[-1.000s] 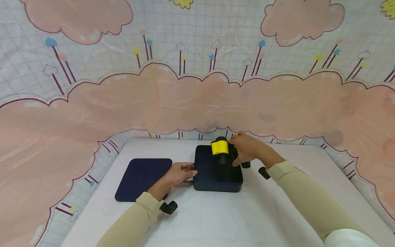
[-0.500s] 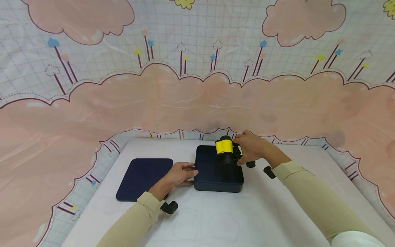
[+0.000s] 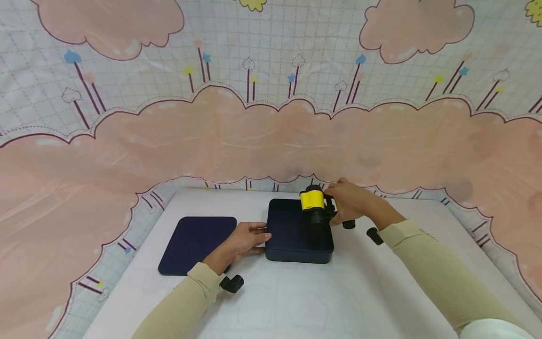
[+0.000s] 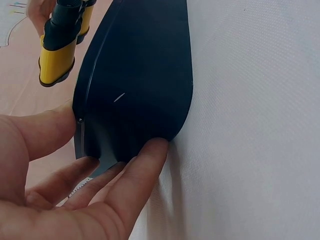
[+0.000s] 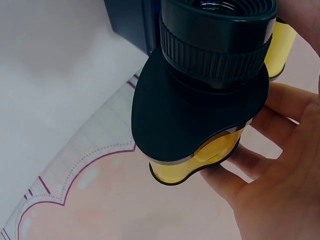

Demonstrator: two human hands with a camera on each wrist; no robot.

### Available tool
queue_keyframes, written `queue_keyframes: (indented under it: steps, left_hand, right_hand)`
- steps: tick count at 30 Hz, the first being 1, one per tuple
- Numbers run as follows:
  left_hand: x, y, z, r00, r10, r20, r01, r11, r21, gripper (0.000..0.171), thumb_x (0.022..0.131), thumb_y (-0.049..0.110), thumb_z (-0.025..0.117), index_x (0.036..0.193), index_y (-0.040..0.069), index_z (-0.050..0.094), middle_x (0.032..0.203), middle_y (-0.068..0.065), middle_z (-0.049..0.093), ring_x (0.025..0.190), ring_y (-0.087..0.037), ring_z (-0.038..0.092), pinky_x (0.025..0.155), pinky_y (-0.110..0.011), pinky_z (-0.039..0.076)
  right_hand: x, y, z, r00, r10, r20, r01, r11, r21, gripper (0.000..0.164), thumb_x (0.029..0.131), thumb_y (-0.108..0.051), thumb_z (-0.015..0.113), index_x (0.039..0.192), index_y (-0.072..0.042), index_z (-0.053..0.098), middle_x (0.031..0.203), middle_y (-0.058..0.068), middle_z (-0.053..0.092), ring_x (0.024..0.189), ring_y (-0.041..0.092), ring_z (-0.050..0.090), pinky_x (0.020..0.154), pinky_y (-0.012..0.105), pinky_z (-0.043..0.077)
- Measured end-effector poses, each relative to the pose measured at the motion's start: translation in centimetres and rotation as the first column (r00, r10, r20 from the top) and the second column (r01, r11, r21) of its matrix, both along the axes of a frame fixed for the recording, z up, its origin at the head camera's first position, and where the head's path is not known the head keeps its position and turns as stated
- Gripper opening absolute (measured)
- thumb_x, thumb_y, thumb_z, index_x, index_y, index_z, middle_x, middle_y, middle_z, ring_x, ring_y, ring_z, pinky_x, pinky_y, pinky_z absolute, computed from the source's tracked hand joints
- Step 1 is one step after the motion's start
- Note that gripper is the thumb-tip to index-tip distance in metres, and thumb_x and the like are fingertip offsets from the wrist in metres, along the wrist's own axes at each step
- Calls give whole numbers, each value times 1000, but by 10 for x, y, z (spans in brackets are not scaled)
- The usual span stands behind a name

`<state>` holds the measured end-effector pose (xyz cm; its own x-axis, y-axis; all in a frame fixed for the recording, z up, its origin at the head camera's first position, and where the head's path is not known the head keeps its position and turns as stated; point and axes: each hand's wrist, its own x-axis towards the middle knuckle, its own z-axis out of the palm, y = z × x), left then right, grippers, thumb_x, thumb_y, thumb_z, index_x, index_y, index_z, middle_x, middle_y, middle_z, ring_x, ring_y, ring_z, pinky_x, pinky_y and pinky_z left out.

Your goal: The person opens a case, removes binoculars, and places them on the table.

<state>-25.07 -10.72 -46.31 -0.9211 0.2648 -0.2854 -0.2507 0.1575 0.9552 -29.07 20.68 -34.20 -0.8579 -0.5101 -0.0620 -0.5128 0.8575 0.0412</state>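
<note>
Your right hand (image 3: 353, 202) has carried the yellow-and-black binoculars (image 3: 314, 207) a little to the right and farther away since a second ago; they now hang over the far right corner of the dark blue box (image 3: 296, 233). Your fingers (image 5: 260, 165) curl around the binoculars' body. Your left hand (image 3: 245, 238) lies with relaxed fingers against the box's left wall, thumb on the rim. A dark blue lid (image 3: 195, 242) lies flat just left of that hand on the white table (image 3: 296, 301).

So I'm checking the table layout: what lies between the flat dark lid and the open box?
In the head view, the left hand lies between the lid and the box, fingers touching the box's side.
</note>
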Motion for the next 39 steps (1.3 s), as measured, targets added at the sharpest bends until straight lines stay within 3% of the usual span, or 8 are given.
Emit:
queue_keyframes:
  steps: [14, 29, 39]
  left_hand:
    - [2, -1, 5, 1000, -10, 7, 10, 1000, 6, 56, 94, 12, 66, 146, 4, 46, 148, -20, 49, 132, -37, 53, 98, -52, 53]
    - [3, 0, 6, 1000, 2, 15, -2, 1000, 14, 55, 94, 10, 65, 146, 4, 46, 148, -21, 49, 131, -35, 55, 97, -53, 53]
    - [4, 0, 5, 1000, 4, 10, -4, 1000, 6, 56, 94, 11, 66, 146, 4, 46, 149, -20, 49, 132, -36, 54, 97, -52, 53]
  right_hand:
    - [1, 14, 3, 1000, 0, -5, 0, 1000, -14, 88, 65, -47, 87, 136, -5, 57, 136, 11, 61, 127, 34, 46, 101, 53, 50]
    - [4, 32, 4, 998, -61, 29, 62, 997, -38, 87, 64, -44, 89, 136, -6, 57, 132, 11, 60, 121, 31, 46, 92, 53, 56]
    - [7, 42, 4, 998, -52, 26, 53, 998, -33, 88, 65, -43, 89, 137, -3, 56, 137, 15, 58, 129, 38, 43, 100, 59, 49]
